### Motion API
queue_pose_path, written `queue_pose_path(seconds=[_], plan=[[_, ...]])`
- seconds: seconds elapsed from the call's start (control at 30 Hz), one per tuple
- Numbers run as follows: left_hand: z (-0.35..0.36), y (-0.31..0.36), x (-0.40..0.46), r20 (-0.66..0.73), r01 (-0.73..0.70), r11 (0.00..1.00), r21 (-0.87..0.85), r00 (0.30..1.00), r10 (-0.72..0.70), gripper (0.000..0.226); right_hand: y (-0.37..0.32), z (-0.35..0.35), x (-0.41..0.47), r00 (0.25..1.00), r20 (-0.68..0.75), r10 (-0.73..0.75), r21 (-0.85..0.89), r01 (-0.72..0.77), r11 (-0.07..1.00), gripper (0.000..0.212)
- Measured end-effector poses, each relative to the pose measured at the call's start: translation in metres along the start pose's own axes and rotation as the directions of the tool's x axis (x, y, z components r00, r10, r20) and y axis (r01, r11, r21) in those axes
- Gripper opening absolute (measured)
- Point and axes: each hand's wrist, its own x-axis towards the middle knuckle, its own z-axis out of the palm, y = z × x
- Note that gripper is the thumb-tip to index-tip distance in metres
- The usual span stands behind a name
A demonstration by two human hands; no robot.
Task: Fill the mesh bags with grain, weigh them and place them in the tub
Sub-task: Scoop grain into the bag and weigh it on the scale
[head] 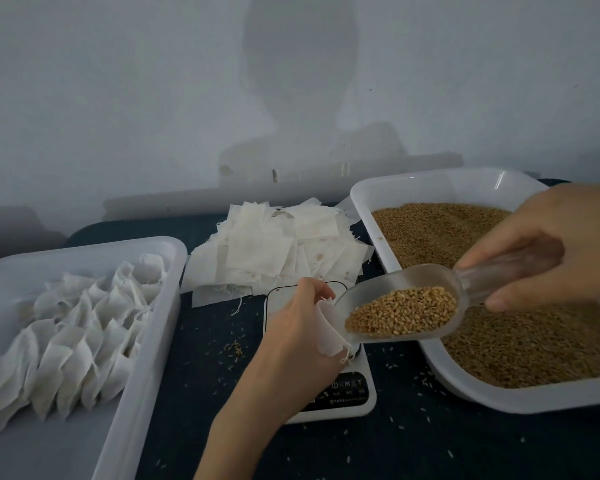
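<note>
Over the scale (355, 393), left fingers (321, 292) pinch a bag (328, 332) open; right fingers (499, 301) grip the scoop (430, 303), and grain (402, 311) may spill if it tips fast.

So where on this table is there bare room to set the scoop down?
Dark cloth between the left tub and the scale is bare apart from stray grains, as is the front strip below the grain tray. It is crowded behind, where empty bags pile up, and over the scale, where both hands work.
</note>
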Motion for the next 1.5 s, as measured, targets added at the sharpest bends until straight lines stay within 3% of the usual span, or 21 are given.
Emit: queue_pose_path(seconds=[0.07,0.1,0.17,0.23,0.47,1.5], plan=[[0.002,0.000,-0.001,0.020,0.010,1.000,-0.013,1.000,-0.009,0.048,-0.001,0.005,0.013,0.991,-0.126,-0.039,-0.153,0.019,0.988,0.049],[0.003,0.001,-0.001,0.023,0.015,1.000,-0.018,1.000,-0.014,0.047,-0.004,0.004,0.017,0.984,-0.160,-0.073,-0.083,0.061,0.995,0.051],[0.004,0.000,-0.002,0.016,0.020,1.000,-0.021,1.000,-0.020,0.047,-0.016,-0.009,0.014,0.999,-0.019,-0.033,-0.082,0.031,0.996,0.055],[0.004,-0.001,-0.001,0.014,0.038,0.999,-0.024,0.999,-0.037,0.049,-0.012,-0.010,0.019,0.994,-0.093,-0.063,-0.102,0.053,0.993,0.055],[0.006,-0.008,0.002,0.013,0.068,0.997,-0.040,0.998,-0.067,0.051,-0.005,-0.014,0.027,0.991,-0.102,-0.087,-0.153,0.070,0.986,0.055],[0.008,-0.009,-0.002,-0.057,0.067,0.984,-0.164,0.995,-0.077,0.050,-0.009,-0.021,0.027,0.996,-0.045,-0.076,-0.165,0.068,0.984,0.054]])
